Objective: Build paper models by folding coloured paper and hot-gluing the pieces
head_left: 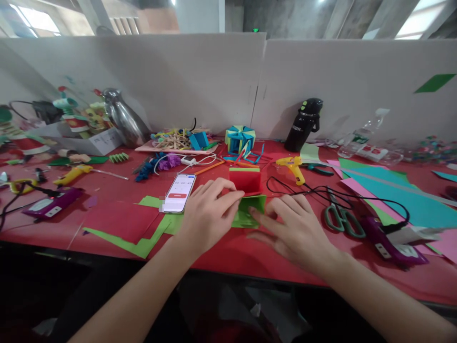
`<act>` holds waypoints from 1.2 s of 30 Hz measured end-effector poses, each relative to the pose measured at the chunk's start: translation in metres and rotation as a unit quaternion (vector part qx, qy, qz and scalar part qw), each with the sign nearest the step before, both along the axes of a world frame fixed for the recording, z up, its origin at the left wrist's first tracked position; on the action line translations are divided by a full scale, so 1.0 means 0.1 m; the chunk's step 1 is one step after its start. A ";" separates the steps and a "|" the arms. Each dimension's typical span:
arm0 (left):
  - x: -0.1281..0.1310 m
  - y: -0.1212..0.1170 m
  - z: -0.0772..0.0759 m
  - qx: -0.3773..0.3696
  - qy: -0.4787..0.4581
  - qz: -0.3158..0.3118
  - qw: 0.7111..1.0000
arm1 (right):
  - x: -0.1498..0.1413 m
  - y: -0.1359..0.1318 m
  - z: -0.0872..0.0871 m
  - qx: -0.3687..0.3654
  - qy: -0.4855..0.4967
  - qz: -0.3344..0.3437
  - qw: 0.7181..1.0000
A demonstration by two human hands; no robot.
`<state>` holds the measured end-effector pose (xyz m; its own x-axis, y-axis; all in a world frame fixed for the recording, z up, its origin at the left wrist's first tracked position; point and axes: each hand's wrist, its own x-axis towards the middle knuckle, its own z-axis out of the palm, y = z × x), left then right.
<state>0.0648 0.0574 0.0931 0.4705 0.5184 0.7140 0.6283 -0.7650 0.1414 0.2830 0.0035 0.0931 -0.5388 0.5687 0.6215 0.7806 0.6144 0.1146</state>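
Pinching the upper edge of the folded green paper (260, 205) in the left hand (213, 209), with thumb and fingertips brought together on it. Touching its inner face with the index finger of the right hand (293, 224), loosely spread and not gripping. Holding it at the red table (228, 255), just in front of folded red paper (245, 181), with a phone (179, 193) beside the left hand, scissors (343, 221) right of the right hand, and a yellow glue gun (294, 167) farther back
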 end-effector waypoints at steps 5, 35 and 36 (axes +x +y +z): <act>0.03 -0.05 -0.02 0.042 0.009 -0.017 0.999 | 0.19 0.03 0.08 0.037 0.130 0.002 0.991; 0.01 0.04 -0.06 -0.028 0.001 -0.009 1.000 | 1.21 0.99 -0.55 -0.145 0.249 -0.349 0.891; 0.01 0.03 -0.05 -0.029 -0.001 -0.012 1.000 | 1.28 1.12 -0.61 -0.198 0.234 -0.378 0.874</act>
